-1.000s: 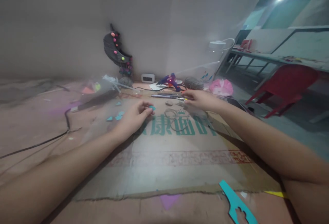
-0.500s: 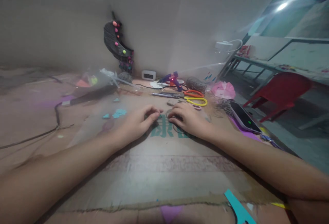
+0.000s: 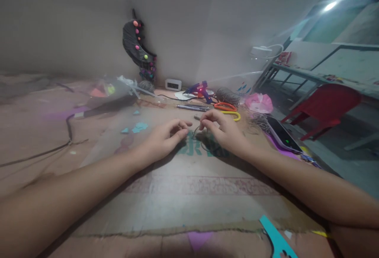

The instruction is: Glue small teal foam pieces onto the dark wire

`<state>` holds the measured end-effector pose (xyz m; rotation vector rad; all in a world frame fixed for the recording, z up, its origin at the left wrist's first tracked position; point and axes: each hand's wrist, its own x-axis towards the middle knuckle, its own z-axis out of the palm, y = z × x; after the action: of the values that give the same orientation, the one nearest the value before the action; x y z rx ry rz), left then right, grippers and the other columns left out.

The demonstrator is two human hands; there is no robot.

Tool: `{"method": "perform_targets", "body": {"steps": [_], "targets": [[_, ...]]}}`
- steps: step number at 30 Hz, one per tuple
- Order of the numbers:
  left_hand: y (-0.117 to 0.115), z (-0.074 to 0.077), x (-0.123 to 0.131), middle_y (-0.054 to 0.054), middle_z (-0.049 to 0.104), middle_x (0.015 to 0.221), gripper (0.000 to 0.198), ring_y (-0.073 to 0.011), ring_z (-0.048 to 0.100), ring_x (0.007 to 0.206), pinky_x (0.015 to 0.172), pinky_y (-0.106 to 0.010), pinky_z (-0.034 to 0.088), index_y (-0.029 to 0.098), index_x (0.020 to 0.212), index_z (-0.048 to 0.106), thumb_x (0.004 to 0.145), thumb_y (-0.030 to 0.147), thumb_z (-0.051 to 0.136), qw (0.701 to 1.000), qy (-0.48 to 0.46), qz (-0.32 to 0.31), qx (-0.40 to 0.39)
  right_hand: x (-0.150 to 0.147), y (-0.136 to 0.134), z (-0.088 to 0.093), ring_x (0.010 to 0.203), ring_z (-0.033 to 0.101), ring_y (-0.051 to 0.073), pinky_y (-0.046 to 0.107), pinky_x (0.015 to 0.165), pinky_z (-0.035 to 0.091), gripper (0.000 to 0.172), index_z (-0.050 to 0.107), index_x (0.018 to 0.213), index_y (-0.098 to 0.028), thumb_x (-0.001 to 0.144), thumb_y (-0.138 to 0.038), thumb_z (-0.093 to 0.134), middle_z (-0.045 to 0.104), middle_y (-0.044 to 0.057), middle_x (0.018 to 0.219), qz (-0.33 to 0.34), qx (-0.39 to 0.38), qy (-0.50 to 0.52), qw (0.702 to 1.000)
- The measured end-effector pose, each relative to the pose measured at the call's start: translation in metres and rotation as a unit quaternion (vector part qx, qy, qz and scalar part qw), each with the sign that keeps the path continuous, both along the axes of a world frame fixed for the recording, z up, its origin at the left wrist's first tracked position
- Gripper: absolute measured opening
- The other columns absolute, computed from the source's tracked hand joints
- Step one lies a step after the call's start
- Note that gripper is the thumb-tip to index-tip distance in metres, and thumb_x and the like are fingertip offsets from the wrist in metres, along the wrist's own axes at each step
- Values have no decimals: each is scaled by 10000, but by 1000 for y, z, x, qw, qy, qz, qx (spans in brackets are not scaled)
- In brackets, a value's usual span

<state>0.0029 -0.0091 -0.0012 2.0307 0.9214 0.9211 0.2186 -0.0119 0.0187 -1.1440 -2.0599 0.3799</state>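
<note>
i see the right hand [image 3: 223, 133] apparently pinching the cord [image 3: 194, 133] over the board [image 3: 207, 206], fingertips likely for fine control. left hand [image 3: 164, 141] curls just beside; can't tell if it grips. scissors [image 3: 194, 108] lie beyond, probably for easy reach.

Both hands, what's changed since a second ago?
The right hand has moved left from the scissor handles toward the grey cord. The left hand has shifted right; the teal piece it held no longer shows. Grips are unclear. The glue gun and clock stayed put.
</note>
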Motion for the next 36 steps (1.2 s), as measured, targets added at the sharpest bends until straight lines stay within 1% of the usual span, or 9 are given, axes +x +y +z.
{"method": "perform_targets", "body": {"steps": [4, 8, 13, 18, 21, 25, 28, 31, 36], "targets": [[3, -5, 0, -94, 595, 1362, 214, -243, 611, 1154, 946, -380, 477, 206, 850, 586, 926, 388, 502, 998, -13, -57, -38, 1, 7, -7, 724, 660, 154, 289, 702, 490, 71, 523, 892, -206, 928, -263, 499, 684, 1, 760, 4, -85, 102, 991], [6, -8, 2, -101, 707, 1062, 224, -227, 654, 978, 857, -371, 502, 190, 886, 602, 896, 406, 541, 990, -38, -83, -111, -1, 5, -12, 728, 665, 143, 283, 720, 495, 53, 527, 921, -204, 919, -253, 505, 666, -10, 757, 24, -98, 99, 990], [8, -3, 4, -62, 672, 845, 247, -186, 627, 804, 775, -335, 490, 171, 841, 603, 857, 416, 587, 978, -41, -124, -164, -3, 0, -11, 654, 585, 127, 273, 685, 460, 87, 561, 955, -203, 919, -236, 489, 592, -37, 681, 14, -73, 49, 996], [3, 0, 2, -62, 669, 907, 230, -185, 602, 845, 788, -324, 468, 170, 875, 612, 891, 389, 544, 991, -6, -91, -95, -1, 4, 2, 717, 578, 131, 272, 695, 441, 123, 584, 941, -175, 912, -271, 514, 627, 1, 801, 5, -59, 23, 998], [1, 0, 0, -66, 694, 987, 222, -198, 611, 910, 821, -328, 459, 180, 915, 627, 918, 372, 515, 998, 20, -54, -30, 8, 6, 24, 787, 595, 149, 280, 742, 440, 129, 624, 870, -171, 873, -299, 609, 654, 18, 840, 84, -104, -87, 987], [1, -1, 1, -62, 709, 1001, 229, -200, 628, 915, 826, -324, 462, 184, 873, 627, 921, 375, 510, 999, 20, -39, -6, 16, 2, 44, 916, 597, 174, 295, 822, 434, 199, 683, 910, -184, 847, -372, 681, 664, 40, 958, 185, -141, -237, 943], [2, -1, 2, -65, 715, 1008, 222, -210, 636, 943, 828, -327, 465, 184, 863, 625, 921, 364, 508, 998, 36, -43, 1, 13, -3, 39, 909, 589, 185, 307, 808, 426, 174, 693, 908, -187, 846, -349, 689, 653, 47, 965, 142, -123, -296, 936], [1, -1, 2, -67, 719, 1011, 209, -216, 640, 970, 843, -332, 465, 183, 847, 621, 921, 342, 507, 998, 45, -49, 7, 6, -6, 26, 878, 586, 182, 307, 801, 415, 57, 689, 838, -181, 852, -229, 663, 655, 43, 911, 108, -111, -316, 936], [1, -4, 1, -69, 705, 1052, 199, -200, 633, 965, 844, -319, 464, 182, 861, 613, 926, 343, 516, 997, 8, -73, -3, 0, -10, 18, 891, 565, 174, 298, 797, 418, 75, 630, 857, -166, 894, -212, 584, 617, 68, 969, 76, -43, -215, 973]]}}
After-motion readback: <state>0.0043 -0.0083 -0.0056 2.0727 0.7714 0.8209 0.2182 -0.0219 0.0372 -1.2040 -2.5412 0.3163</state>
